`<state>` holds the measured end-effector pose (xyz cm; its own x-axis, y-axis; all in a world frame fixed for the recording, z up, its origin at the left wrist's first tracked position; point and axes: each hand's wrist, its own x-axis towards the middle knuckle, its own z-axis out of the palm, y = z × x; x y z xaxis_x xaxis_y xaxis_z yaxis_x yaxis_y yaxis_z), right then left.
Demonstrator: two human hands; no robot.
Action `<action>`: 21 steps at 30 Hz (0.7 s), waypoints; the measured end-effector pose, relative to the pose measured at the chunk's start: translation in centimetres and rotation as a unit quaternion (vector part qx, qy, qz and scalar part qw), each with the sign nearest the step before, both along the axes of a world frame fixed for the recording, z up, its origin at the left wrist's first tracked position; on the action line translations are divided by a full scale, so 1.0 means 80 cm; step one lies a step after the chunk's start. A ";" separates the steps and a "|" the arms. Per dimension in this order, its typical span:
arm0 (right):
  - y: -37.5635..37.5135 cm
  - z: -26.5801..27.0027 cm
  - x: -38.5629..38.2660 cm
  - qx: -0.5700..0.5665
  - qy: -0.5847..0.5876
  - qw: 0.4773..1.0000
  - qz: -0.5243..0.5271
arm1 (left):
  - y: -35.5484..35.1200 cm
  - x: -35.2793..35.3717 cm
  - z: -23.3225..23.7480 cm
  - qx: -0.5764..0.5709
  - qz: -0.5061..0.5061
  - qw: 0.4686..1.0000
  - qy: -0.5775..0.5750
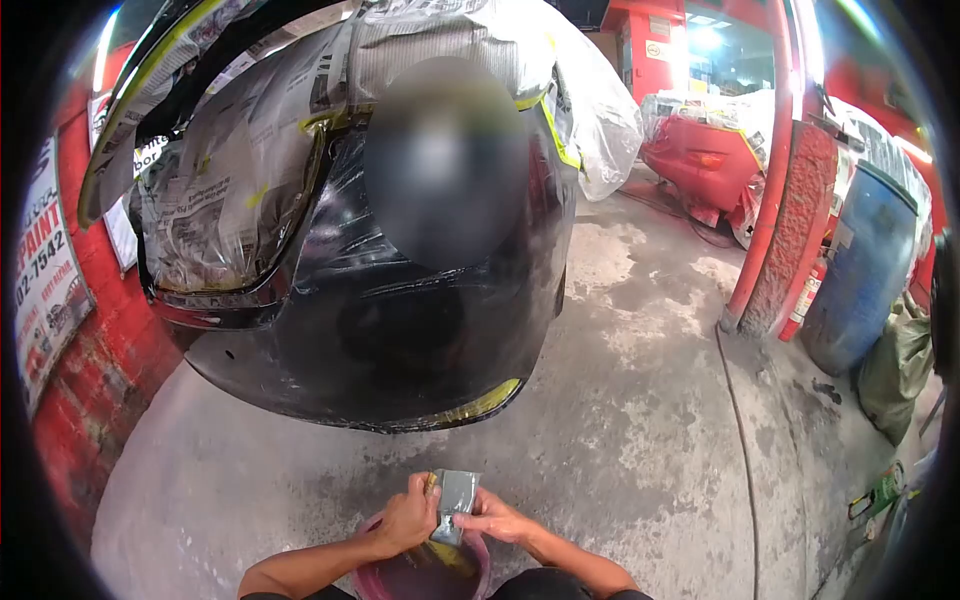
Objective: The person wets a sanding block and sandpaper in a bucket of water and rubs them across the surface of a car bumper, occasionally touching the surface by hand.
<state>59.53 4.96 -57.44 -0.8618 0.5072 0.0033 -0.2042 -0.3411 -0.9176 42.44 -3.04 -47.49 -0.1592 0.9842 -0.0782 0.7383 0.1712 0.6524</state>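
A flat grey sheet (458,492) is held up over a pink basin (366,580) at the bottom centre. My left hand (408,515) is closed at the sheet's left edge, with something small and yellowish at its fingertips. On the right edge, my right hand (492,517) pinches the same sheet, its thumb across the front. Murky liquid and a yellowish patch show inside the basin. Beyond the hands stands the dark car bumper (400,350), with a yellow-green patch near its lower right corner.
Newspaper and plastic masking (230,200) cover the car above the bumper. A red brick wall (110,350) with a banner (50,270) stands left. At right are a red pillar (795,230), a fire extinguisher (803,300), a blue barrel (862,270), a sack (893,375) and a red car (700,160).
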 end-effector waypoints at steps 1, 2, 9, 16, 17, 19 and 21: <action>-0.003 -0.005 0.000 0.000 0.001 1.000 0.002 | 0.000 0.000 -0.010 0.000 0.002 1.000 0.001; -0.011 0.011 0.002 0.013 0.029 0.998 -0.052 | 0.005 -0.002 -0.024 0.019 0.019 0.999 -0.021; 0.014 -0.008 0.041 0.073 -0.069 0.994 0.039 | 0.040 -0.004 -0.010 -0.006 0.247 0.830 -0.500; 0.126 0.134 0.143 0.355 -0.091 0.800 -0.475 | 0.018 -0.114 -0.111 -0.085 -0.039 0.994 0.057; 0.163 0.178 0.156 0.453 -0.110 0.736 -0.491 | 0.017 -0.127 -0.142 -0.109 -0.061 0.990 0.069; 0.226 0.270 0.142 0.559 -0.018 0.581 -0.591 | 0.010 -0.132 -0.160 -0.133 -0.081 0.985 0.081; 0.272 0.368 0.116 0.593 0.039 0.500 -0.631 | 0.002 -0.121 -0.154 -0.172 -0.066 0.974 0.129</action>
<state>68.79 26.71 -27.97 0.1665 0.2492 0.9540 0.3785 0.8772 -0.2952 32.75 -2.89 -59.81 -0.0918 0.9203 -0.3804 0.9006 0.2397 0.3626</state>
